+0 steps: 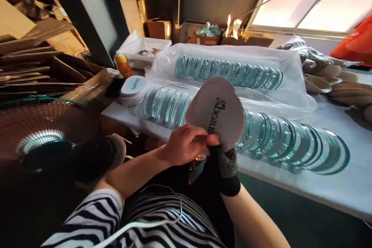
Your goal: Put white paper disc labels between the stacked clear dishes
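A rounded white panel with dark lettering that reads partly "beau" is held up in front of me, its printed face toward me. My bare left hand has its fingers pinched at the panel's lower left edge. Below and behind the panel, my right hand in a black-and-white dotted glove grips its bottom; most of those fingers are hidden. Beyond my hands, a long row of clear, bluish rounded pieces lies overlapped on the white table. A stack of similar white printed panels sits at the row's left end.
Another row of clear pieces lies under plastic film farther back. A yellow-orange bottle and a white basket stand behind the stack. On the left are a fan and piled cardboard. Brown rounded pieces lie at right.
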The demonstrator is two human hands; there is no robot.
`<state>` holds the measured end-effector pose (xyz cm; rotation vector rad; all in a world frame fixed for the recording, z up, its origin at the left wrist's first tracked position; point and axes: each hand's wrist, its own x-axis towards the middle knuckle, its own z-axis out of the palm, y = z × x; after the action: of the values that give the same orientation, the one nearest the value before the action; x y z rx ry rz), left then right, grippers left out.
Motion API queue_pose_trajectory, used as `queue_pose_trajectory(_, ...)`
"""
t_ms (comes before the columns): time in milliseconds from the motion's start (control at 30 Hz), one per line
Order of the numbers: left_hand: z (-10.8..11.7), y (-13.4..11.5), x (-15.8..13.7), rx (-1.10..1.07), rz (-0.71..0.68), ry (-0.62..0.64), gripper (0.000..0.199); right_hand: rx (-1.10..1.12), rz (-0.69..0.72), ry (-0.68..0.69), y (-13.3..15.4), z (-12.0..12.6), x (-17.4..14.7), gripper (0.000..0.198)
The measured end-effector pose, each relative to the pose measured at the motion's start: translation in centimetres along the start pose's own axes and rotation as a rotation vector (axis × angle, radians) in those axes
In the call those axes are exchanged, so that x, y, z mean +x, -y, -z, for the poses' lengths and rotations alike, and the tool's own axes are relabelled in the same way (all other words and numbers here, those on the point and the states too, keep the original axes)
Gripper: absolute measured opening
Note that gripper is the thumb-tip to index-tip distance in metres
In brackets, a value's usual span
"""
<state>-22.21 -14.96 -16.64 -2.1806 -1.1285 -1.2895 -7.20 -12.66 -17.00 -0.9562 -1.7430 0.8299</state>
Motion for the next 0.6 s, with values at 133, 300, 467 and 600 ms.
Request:
queue_pose_trajectory(133, -0.8, -0.2, -3.4, -0.171, 0.040, 0.097, 0.054, -0.177, 0.023, 0.046, 0.3, 3.0, 2.1, 0.035)
queue_pose_trajectory(300, -1.0, 2.0, -5.9, -0.223, 0.357, -0.262, 0.068, -0.568, 0.081, 0.569, -2.0, 5.8, 3.7, 0.034)
queue_pose_trajectory(467, -4.7, 2.4, -5.8, -0.500, 0.434, 0.143, 0.043, -0.442, 0.242, 0.406, -5.3, 4.3, 3.0, 0.061)
queue_pose_trajectory(600, -6.6, 1.2, -6.5, -0.503, 0.521, 0.134, 0.041, -0.428, 0.338, 0.084, -6.5, 4.0, 0.8, 0.054)
